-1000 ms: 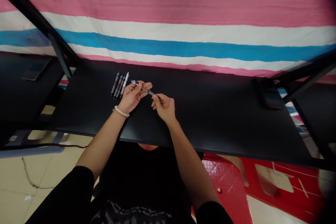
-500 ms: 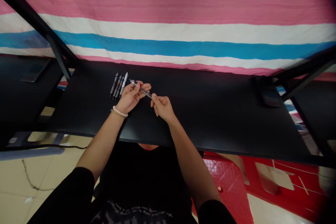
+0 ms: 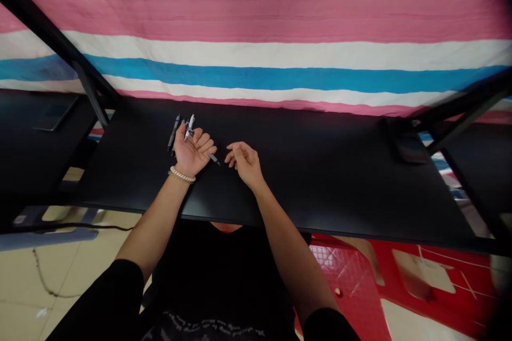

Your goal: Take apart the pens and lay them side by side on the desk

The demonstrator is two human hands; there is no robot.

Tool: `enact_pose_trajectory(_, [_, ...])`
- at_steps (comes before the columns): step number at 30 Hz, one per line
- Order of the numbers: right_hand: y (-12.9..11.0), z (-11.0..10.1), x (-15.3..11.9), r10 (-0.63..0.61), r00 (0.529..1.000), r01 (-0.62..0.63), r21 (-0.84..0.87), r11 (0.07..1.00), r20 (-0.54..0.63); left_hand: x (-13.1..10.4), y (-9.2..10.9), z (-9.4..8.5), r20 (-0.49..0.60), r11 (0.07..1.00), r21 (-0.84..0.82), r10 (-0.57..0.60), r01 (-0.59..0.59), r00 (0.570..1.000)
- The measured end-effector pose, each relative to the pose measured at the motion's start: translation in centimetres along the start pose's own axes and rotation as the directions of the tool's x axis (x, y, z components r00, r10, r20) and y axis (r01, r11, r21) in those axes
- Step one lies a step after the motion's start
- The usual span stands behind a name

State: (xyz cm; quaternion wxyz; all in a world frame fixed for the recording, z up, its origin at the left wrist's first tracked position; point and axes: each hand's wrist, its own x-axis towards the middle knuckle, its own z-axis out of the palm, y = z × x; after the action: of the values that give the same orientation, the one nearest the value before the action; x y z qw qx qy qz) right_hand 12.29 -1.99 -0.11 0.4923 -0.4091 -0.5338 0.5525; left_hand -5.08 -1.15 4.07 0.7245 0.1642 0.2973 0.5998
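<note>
- Two bare hands over the black table (image 3: 320, 176), both left of its middle.
- Left hand (image 3: 194, 155): palm up, fingers curled in, holding one pen (image 3: 213, 158). Pen runs behind the fingers: grey barrel and dark tip stick out on the right-hand side, angled toward the near edge; upper end shows by the thumb. Exact finger contact hidden.
- Right hand (image 3: 245, 164): just right of that tip, apart from it. Fingers loosely bent and parted, thumb beside the index finger.
- More pens toward the far left corner of the table, roughly side by side. Dark pen (image 3: 173, 134) outermost on the left, fully visible. White pen (image 3: 192, 121) on the right of the group, lower part covered by the left hand. Others between, mostly hidden; can't count them.
- White bracelet (image 3: 182, 175) on the left wrist; black shirt (image 3: 224, 272) at the near edge.
- Dark flat object (image 3: 412, 149) near the far right corner; too dim to identify.
- Striped cloth (image 3: 280, 16) hangs past the far edge: pink, white, blue.
- Phone (image 3: 56, 114) on a second table (image 3: 32, 160), past the left edge.
- Red stool (image 3: 348, 282) below the near edge, right part.
</note>
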Motion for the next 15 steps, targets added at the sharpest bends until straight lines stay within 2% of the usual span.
enact_pose_trajectory(3, [0.1, 0.0, -0.1, -0.030, 0.999, 0.030, 0.001, 1.000, -0.013, -0.3, 0.1, 0.0, -0.003, 0.994, -0.066, -0.086, 0.086, 0.996])
enact_pose_trajectory(5, [0.1, 0.0, -0.1, -0.037, 0.999, 0.037, -0.013, 0.999, -0.027, -0.5, 0.1, 0.0, -0.011, 0.991, -0.104, -0.081, 0.079, 0.997])
enact_pose_trajectory(10, [0.1, -0.1, 0.0, -0.006, 0.998, 0.002, -0.059, 0.998, -0.059, -0.5, 0.6, -0.2, -0.075, 0.993, -0.118, -0.002, -0.007, 0.997])
enact_pose_trajectory(15, [0.4, -0.2, 0.1, -0.007, 0.998, 0.002, -0.084, 0.996, -0.056, -0.5, 3.4, -0.8, -0.161, 0.978, -0.057, 0.189, -0.201, 0.969])
